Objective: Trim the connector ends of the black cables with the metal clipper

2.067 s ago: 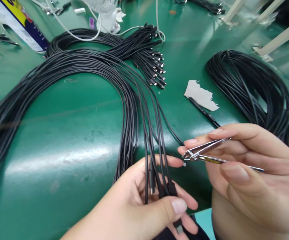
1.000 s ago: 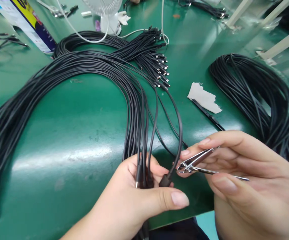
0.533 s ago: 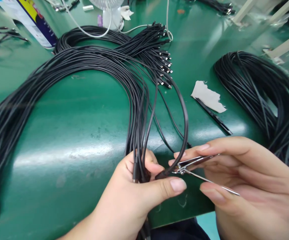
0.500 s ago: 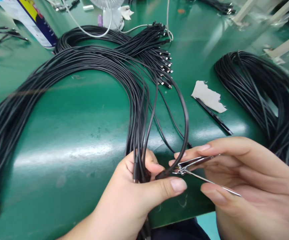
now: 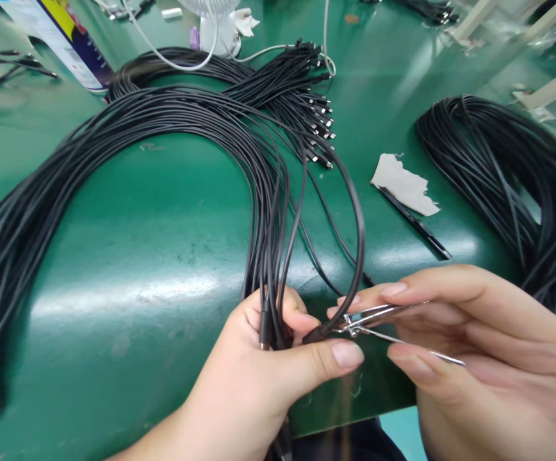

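A bundle of black cables (image 5: 261, 192) runs down into my left hand (image 5: 278, 358), which is closed round the connector ends. One cable (image 5: 359, 224) loops out to the right, and its thick end lies between my left thumb and forefinger. My right hand (image 5: 480, 346) holds a silver nail clipper (image 5: 378, 320) between thumb and fingers, its lever raised. The clipper's jaws are at that cable's end, just above my left thumb; whether they bite into it I cannot tell. My palm hides most of the gripped connectors.
More cable ends with metal plugs (image 5: 323, 128) fan out on the green table (image 5: 153, 224). At right lies a coiled cable bundle (image 5: 494, 173), near a torn paper piece (image 5: 403, 182) and a black pen-like tool (image 5: 417, 224). A spray can (image 5: 73, 48) and small fan (image 5: 211, 29) stand behind.
The clipper's lever and lower arm have come slightly closer together. Both hands stay almost in place at the cable end, and the whole view has shifted a little.
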The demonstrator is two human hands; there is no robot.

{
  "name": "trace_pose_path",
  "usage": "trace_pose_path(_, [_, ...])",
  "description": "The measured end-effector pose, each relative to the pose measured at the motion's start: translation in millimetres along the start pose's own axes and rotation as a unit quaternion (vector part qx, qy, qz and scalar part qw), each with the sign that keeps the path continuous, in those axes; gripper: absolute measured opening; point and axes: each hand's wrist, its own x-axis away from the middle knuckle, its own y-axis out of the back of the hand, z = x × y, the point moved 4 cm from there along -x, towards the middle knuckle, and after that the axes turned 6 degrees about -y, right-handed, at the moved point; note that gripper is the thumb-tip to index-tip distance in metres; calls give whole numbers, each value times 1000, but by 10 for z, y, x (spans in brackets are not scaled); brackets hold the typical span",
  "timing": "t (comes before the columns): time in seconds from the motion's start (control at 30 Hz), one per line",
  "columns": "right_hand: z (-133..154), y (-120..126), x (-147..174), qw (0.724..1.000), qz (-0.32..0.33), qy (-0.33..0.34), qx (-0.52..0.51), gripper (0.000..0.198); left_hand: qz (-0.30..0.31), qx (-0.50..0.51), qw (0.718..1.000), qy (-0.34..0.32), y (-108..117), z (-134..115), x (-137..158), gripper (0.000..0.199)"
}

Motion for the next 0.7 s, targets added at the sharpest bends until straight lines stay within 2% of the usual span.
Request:
trace_pose_path(0.2, [-10, -3, 14, 1000, 1, 17, 12, 31, -4, 4, 1000, 11, -1, 1, -17, 42])
trace_pose_path(0.37, [-14, 46, 22, 996, -84, 5, -32, 18, -35, -23, 998, 50, 7, -17, 29, 41])
trace_pose_path(0.53, [-34, 71, -46, 999, -30, -21, -35, 20, -63, -58, 995, 45, -6, -48, 77, 38])
trace_pose_path(0.7, [-21, 59, -74, 998, -22, -17, -50, 22, -3, -103, 994, 38, 28, -3, 12, 37])
